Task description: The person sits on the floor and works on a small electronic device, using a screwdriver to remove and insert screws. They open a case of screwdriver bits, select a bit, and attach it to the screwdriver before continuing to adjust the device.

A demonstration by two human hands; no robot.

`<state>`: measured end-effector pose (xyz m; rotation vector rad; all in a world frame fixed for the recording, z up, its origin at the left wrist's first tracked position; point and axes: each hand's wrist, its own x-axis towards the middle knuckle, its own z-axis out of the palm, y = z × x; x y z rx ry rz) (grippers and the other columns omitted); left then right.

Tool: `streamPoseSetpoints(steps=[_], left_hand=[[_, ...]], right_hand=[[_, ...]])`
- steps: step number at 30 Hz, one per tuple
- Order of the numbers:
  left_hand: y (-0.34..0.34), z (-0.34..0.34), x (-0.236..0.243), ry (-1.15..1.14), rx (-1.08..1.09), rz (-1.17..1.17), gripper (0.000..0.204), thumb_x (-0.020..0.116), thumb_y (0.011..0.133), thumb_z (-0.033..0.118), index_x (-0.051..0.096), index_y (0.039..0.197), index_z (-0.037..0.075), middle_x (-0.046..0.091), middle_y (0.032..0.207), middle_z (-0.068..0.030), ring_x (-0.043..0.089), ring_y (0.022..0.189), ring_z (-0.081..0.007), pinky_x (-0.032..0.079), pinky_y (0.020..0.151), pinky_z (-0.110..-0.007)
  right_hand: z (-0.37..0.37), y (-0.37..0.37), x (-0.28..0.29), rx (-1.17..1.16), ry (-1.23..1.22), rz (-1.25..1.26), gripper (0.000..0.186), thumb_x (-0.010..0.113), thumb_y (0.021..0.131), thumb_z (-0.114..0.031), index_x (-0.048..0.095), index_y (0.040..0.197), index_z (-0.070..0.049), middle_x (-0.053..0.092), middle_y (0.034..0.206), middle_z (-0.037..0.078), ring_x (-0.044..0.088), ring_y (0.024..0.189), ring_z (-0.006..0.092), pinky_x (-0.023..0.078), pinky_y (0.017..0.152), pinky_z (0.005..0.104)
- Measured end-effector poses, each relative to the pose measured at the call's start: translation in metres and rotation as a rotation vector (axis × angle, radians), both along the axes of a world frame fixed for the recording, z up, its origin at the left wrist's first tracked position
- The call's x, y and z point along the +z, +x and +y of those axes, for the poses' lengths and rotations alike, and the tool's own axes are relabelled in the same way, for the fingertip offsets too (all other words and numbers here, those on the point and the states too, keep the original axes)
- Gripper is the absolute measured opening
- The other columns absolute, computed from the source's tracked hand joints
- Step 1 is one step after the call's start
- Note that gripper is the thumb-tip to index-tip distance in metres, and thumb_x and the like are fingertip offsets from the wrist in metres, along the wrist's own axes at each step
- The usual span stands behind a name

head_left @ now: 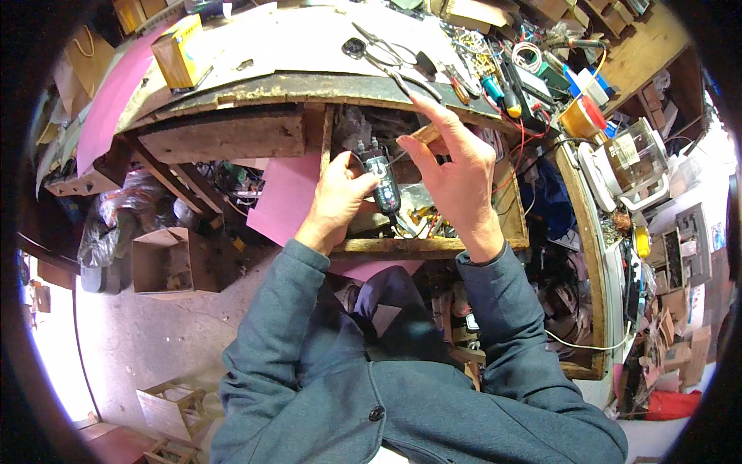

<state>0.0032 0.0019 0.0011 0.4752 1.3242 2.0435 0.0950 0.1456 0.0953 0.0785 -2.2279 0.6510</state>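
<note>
My left hand [338,199] grips a small black electronic device [384,185] with two metal terminals at its far end. My thumb lies across its face, and a dark lead seems to leave its near end. Just to the right is my right hand [456,166], its index finger raised and apart from the thumb. A tan handle-like piece [425,134] sits between thumb and palm, partly hidden by the fingers; its kind is unclear. Both hands are over an open wooden drawer [433,247] with tangled small parts inside.
Pliers [402,81] and scissors [386,46] lie on the worn workbench [286,50] beyond. Screwdrivers [510,100] and wires crowd its right side. A yellow box [179,52] stands at the far left. A cardboard box [171,263] is on the floor.
</note>
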Motion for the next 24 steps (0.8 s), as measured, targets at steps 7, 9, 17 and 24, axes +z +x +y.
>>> streamPoseSetpoints(steps=[7,9,17,24], left_hand=[[-0.004,0.004,-0.011,0.011,0.022,0.007,0.035,0.065,0.093,0.005,0.057,0.127,0.005,0.068,0.103,-0.0049,0.065,0.087,-0.0117,0.058,0.071,-0.029],[-0.001,0.003,-0.005,0.026,0.012,-0.020,0.036,0.064,0.093,0.005,0.056,0.128,0.005,0.068,0.103,-0.0049,0.066,0.086,-0.0118,0.060,0.068,-0.030],[0.001,0.001,0.003,0.043,-0.005,-0.024,0.036,0.064,0.093,0.005,0.055,0.129,0.005,0.069,0.104,-0.0051,0.068,0.087,-0.0124,0.062,0.066,-0.031],[0.002,0.000,0.003,0.033,0.000,-0.002,0.031,0.064,0.093,0.005,0.056,0.123,0.005,0.069,0.105,-0.0049,0.068,0.088,-0.0125,0.063,0.068,-0.031]], right_hand=[[0.003,0.000,-0.001,0.011,-0.010,0.020,0.054,0.079,0.087,-0.004,0.063,0.138,-0.009,0.072,0.090,0.011,0.071,0.071,0.0182,0.058,0.065,0.0315],[-0.001,0.002,-0.001,0.039,-0.017,0.080,0.053,0.079,0.088,-0.004,0.062,0.138,-0.008,0.072,0.091,0.011,0.071,0.072,0.0180,0.058,0.066,0.0313],[-0.011,-0.001,-0.007,0.129,-0.031,0.084,0.053,0.076,0.087,0.001,0.061,0.138,-0.005,0.073,0.101,0.016,0.073,0.078,0.0237,0.060,0.070,0.0337],[-0.010,-0.002,-0.008,0.120,-0.008,0.080,0.052,0.077,0.087,0.000,0.061,0.137,-0.005,0.072,0.095,0.015,0.073,0.076,0.0240,0.058,0.067,0.0342]])
